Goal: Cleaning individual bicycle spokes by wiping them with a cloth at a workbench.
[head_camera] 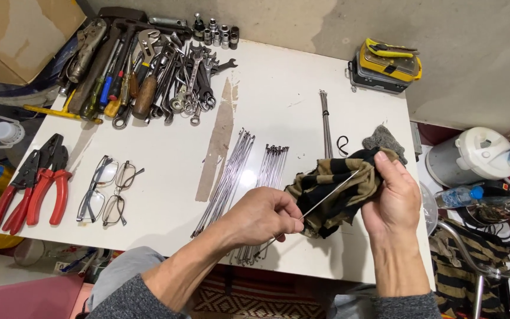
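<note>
Seemingly stiff yet light and slippery, a thin silver metal spoke is pinched at its near end by the closed left hand. Rightward, it passes through a soft olive-and-black striped cloth that the right hand clutches tightly above the white table.

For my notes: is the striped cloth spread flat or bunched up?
Bunched up: the striped cloth is crumpled in the right hand, around a thin rod.
</note>
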